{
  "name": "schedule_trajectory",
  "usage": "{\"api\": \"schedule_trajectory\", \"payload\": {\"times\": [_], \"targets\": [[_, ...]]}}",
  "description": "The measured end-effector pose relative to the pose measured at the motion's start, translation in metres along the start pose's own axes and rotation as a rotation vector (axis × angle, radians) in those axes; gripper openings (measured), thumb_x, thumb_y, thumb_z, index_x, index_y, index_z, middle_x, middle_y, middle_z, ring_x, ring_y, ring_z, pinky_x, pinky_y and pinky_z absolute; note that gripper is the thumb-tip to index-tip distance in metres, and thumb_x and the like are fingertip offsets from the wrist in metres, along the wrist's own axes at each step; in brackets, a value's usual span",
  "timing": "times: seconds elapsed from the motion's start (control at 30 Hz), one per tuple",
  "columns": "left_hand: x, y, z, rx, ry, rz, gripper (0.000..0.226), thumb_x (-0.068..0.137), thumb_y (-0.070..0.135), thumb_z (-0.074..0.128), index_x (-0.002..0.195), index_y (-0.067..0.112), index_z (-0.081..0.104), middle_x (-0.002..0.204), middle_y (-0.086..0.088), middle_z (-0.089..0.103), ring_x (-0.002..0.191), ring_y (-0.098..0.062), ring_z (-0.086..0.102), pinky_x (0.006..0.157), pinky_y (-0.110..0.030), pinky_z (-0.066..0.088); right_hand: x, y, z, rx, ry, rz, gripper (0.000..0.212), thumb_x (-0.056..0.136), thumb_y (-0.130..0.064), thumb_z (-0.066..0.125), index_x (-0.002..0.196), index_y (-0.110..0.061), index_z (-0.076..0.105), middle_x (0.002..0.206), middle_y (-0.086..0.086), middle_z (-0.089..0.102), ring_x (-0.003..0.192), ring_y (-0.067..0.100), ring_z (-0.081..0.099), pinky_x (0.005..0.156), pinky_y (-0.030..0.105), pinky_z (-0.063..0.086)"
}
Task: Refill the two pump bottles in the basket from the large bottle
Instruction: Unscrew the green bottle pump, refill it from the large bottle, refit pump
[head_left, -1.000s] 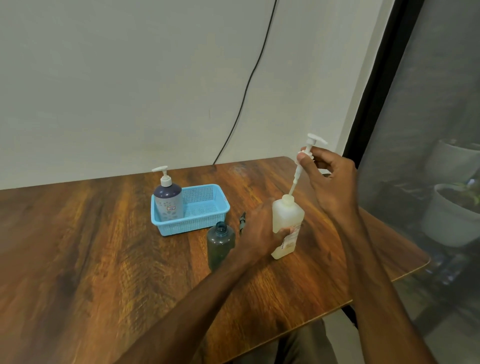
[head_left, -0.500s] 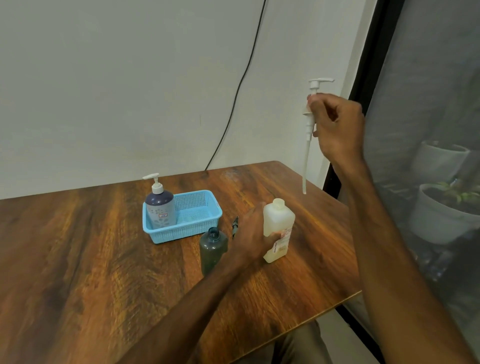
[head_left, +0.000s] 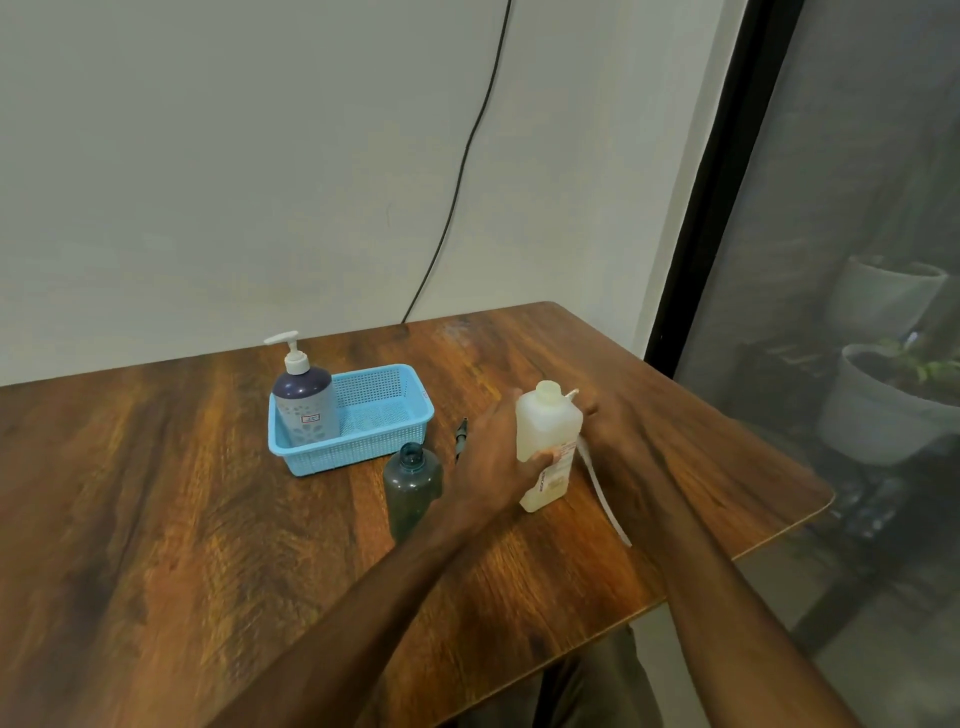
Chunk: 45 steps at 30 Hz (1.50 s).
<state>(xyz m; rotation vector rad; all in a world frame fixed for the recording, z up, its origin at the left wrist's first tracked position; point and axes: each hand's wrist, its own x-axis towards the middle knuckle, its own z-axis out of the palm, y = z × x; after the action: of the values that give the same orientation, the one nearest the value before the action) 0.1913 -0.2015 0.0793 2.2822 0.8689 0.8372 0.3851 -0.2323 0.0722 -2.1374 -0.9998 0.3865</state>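
Observation:
A pale translucent bottle (head_left: 546, 431) stands uncapped on the wooden table (head_left: 208, 519), and my left hand (head_left: 493, 462) grips its side. Just right of it, my right hand (head_left: 618, 431) is low over the table, blurred, holding the white pump (head_left: 602, 488), whose long tube slants toward me along the tabletop. A dark teal bottle (head_left: 413, 483) stands open beside my left wrist. The blue basket (head_left: 400, 431) behind it holds a purple pump bottle (head_left: 306, 405) in its left end.
A small black piece (head_left: 461, 439) lies between the basket and my left hand. The table's right edge runs close to my right arm. Beyond it is a dark glass door with white plant pots (head_left: 883, 410) behind. A black cable (head_left: 457, 182) hangs down the wall.
My right hand has pulled the pump and tube fully out of the pale bottle, lifted it high, then brought it down to the table on the bottle's right. My left hand kept its grip.

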Motion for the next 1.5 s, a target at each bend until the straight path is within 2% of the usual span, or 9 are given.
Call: {"api": "schedule_trajectory", "payload": {"times": [0.13,0.4,0.5,0.57,0.73,0.9,1.0,1.17,1.5], "targets": [[-0.001,0.0,0.001,0.022,0.012,0.004,0.076,0.084,0.038,0.082,0.146,0.021,0.04,0.14,0.001,0.058,0.126,-0.015,0.057,0.097,-0.03,0.051,0.003,0.005,0.02,-0.114,0.038,0.014,0.018,0.089,-0.038,0.065,0.084,-0.02,0.065,0.082,0.0,0.067,0.072,0.018,0.064,0.064,0.039,0.058],[-0.003,0.006,-0.001,0.105,-0.059,-0.037,0.087,0.09,0.043,0.074,0.157,0.016,0.026,0.151,-0.001,0.052,0.136,-0.021,0.052,0.106,-0.048,0.051,0.0,0.015,0.025,-0.162,0.123,-0.023,0.016,0.089,-0.045,0.062,0.093,-0.03,0.061,0.087,-0.007,0.065,0.075,0.017,0.063,0.068,0.039,0.058],[-0.011,0.014,-0.009,0.178,-0.094,-0.025,0.095,0.095,0.048,0.066,0.161,0.011,0.009,0.155,-0.005,0.047,0.139,-0.024,0.048,0.108,-0.052,0.048,-0.022,0.007,0.008,-0.173,0.107,-0.006,0.013,0.092,-0.037,0.06,0.089,-0.025,0.064,0.09,-0.003,0.067,0.078,0.018,0.062,0.071,0.043,0.058],[-0.019,0.019,-0.017,0.251,-0.047,0.014,0.089,0.095,0.049,0.065,0.159,0.012,0.016,0.153,-0.006,0.048,0.137,-0.025,0.049,0.106,-0.049,0.05,-0.04,0.003,-0.002,-0.148,0.091,-0.008,0.005,0.09,-0.022,0.065,0.091,-0.022,0.07,0.096,0.0,0.07,0.083,0.017,0.064,0.073,0.041,0.06],[-0.049,0.02,-0.037,0.419,0.216,0.071,0.048,0.095,0.039,0.066,0.135,0.017,0.051,0.141,-0.005,0.057,0.137,-0.027,0.041,0.109,-0.044,0.037,-0.088,-0.002,-0.003,0.136,-0.105,-0.087,0.062,0.073,-0.007,0.081,0.128,-0.024,0.056,0.132,-0.006,0.061,0.12,0.016,0.058,0.093,0.038,0.053],[-0.066,-0.001,-0.045,0.534,0.298,-0.006,0.064,0.088,0.053,0.067,0.141,0.021,0.048,0.155,-0.003,0.046,0.148,-0.032,0.029,0.119,-0.055,0.025,-0.11,-0.009,0.029,0.302,0.051,-0.044,0.09,0.066,-0.035,0.088,0.139,-0.027,0.036,0.139,-0.005,0.051,0.122,0.015,0.052,0.094,0.036,0.048],[-0.078,-0.021,-0.054,0.508,0.347,-0.076,0.084,0.081,0.067,0.068,0.147,0.021,0.042,0.159,-0.006,0.041,0.147,-0.035,0.032,0.118,-0.057,0.027,-0.111,-0.018,0.047,0.318,0.187,-0.033,0.102,0.062,-0.052,0.086,0.145,-0.027,0.032,0.143,-0.005,0.047,0.127,0.016,0.048,0.1,0.042,0.048],[-0.091,-0.051,-0.067,0.259,0.236,-0.292,0.108,0.07,0.083,0.065,0.152,0.023,0.029,0.155,-0.002,0.041,0.14,-0.024,0.041,0.114,-0.044,0.041,-0.1,-0.022,0.054,0.336,0.302,-0.064,0.094,0.064,-0.044,0.087,0.142,-0.027,0.038,0.139,-0.005,0.051,0.123,0.015,0.05,0.098,0.043,0.051],[-0.076,-0.07,-0.079,0.042,0.112,-0.303,0.087,0.064,0.066,0.085,0.133,0.026,0.051,0.135,0.004,0.061,0.111,-0.009,0.057,0.095,-0.029,0.053,-0.119,-0.018,0.046,0.279,0.225,-0.145,0.089,0.059,-0.043,0.09,0.135,-0.026,0.047,0.136,-0.004,0.056,0.119,0.015,0.054,0.092,0.042,0.055]]}}
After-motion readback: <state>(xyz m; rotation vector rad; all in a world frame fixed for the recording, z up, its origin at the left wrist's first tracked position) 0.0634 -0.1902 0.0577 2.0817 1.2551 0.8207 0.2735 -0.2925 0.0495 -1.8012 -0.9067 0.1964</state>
